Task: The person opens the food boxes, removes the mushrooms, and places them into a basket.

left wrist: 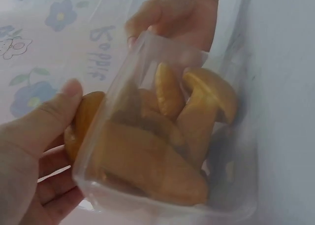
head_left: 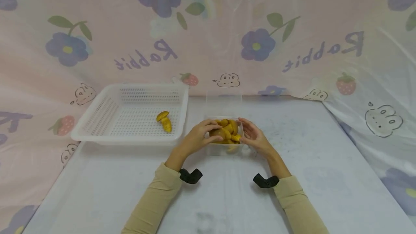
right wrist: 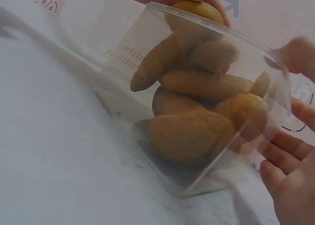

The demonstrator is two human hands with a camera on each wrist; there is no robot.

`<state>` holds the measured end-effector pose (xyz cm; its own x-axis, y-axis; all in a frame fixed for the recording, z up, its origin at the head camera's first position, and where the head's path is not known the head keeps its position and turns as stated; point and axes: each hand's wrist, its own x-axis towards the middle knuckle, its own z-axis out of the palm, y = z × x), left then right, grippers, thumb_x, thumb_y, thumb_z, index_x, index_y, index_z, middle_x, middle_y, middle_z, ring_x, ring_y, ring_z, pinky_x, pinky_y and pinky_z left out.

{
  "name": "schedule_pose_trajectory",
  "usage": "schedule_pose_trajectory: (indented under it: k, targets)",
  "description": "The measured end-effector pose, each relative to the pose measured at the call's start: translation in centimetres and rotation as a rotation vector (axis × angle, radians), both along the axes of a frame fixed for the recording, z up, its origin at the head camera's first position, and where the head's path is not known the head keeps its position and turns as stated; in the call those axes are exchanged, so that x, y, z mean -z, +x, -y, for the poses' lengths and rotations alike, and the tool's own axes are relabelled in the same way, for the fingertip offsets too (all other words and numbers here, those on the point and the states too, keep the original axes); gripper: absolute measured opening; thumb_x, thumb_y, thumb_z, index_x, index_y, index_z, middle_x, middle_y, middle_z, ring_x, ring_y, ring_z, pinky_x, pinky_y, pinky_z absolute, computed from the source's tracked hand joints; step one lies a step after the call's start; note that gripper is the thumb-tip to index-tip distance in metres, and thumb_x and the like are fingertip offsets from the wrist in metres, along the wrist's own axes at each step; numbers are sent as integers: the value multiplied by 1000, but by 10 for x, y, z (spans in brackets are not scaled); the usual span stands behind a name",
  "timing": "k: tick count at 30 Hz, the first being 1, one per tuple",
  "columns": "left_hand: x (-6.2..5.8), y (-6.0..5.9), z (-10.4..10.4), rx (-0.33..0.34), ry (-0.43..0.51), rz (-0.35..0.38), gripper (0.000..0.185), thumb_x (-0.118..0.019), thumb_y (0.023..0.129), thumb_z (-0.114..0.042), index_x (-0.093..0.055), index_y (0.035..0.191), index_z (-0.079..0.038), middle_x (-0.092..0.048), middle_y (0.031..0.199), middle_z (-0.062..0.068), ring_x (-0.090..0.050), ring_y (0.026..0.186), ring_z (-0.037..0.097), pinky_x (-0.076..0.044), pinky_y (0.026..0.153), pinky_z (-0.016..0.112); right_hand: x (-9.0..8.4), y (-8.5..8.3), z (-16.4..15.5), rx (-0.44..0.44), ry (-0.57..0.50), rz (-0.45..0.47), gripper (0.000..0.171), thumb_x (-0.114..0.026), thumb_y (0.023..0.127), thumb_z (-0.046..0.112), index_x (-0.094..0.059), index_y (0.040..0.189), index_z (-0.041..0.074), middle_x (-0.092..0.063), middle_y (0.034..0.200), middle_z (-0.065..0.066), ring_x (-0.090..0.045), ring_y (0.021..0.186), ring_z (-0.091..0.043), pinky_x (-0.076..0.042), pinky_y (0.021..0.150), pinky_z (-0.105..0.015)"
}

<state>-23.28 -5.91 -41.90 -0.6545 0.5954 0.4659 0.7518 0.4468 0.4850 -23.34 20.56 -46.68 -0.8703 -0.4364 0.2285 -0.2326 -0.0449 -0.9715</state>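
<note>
A clear plastic box (head_left: 218, 149) filled with several yellow-brown mushrooms (head_left: 230, 127) stands on the table in the head view. At its left side my left hand (head_left: 197, 137) pinches a mushroom (left wrist: 88, 117) between thumb and fingers, by the rim. That mushroom is partly hidden behind the box wall in the left wrist view. My right hand (head_left: 257, 141) holds the box at its right side, thumb toward the near corner and fingers toward the far one. Through the box wall in the right wrist view, mushrooms (right wrist: 192, 136) lie piled at different angles.
To the left stands a white perforated basket (head_left: 87, 133) with a single mushroom (head_left: 165, 122) in it. A transparent lid (head_left: 224, 101) appears raised behind the box. Patterned cloth (head_left: 208, 39) hangs at the back of the white table (head_left: 227, 198).
</note>
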Motion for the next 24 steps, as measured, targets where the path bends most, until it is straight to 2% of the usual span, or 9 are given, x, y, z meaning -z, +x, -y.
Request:
schedule_pose_trajectory:
  k: [4, 7, 12, 18, 24]
  targets:
    - [-3, -1, 6, 14, -30, 104, 45, -75, 82, -22, -65, 122, -3, -65, 127, 14, -59, 124, 29, -50, 106, 39, -1, 0, 0, -1, -16, 4, 75, -65, 91, 10, -21, 151, 0, -20, 155, -32, -39, 133, 8, -32, 109, -3]
    - [-4, -2, 9, 36, -43, 146, 49, -76, 81, -20, -63, 125, -3, -65, 129, 14, -57, 127, 29, -48, 109, 40, -1, 0, 0, -7, -23, 4, 75, -64, 91, 9, -21, 151, 0, -20, 155, -31, -39, 133, 7, -32, 109, -3]
    - [-5, -2, 10, 51, -35, 141, 49, -75, 81, -20, -63, 125, -2, -65, 128, 15, -58, 126, 29, -50, 107, 39, 1, -1, 0, -5, -16, 0, 75, -64, 90, 8, -21, 151, 0, -21, 155, -32, -38, 135, 3, -32, 109, -3]
    - [-10, 0, 12, 34, -16, 116, 49, -74, 82, -20, -62, 126, -1, -63, 131, 16, -58, 125, 30, -49, 107, 40, 1, -1, 0, 1, -2, 0, 76, -65, 90, 8, -21, 151, 0, -20, 155, -33, -35, 141, -6, -31, 110, -3]
    - [-17, 2, 16, 41, 51, 119, 48, -72, 85, -18, -60, 129, -2, -63, 131, 14, -59, 124, 28, -49, 108, 39, 1, -1, 0, -4, -8, -4, 74, -63, 91, 6, -21, 151, 0, -21, 155, -31, -38, 137, 2, -32, 109, -3]
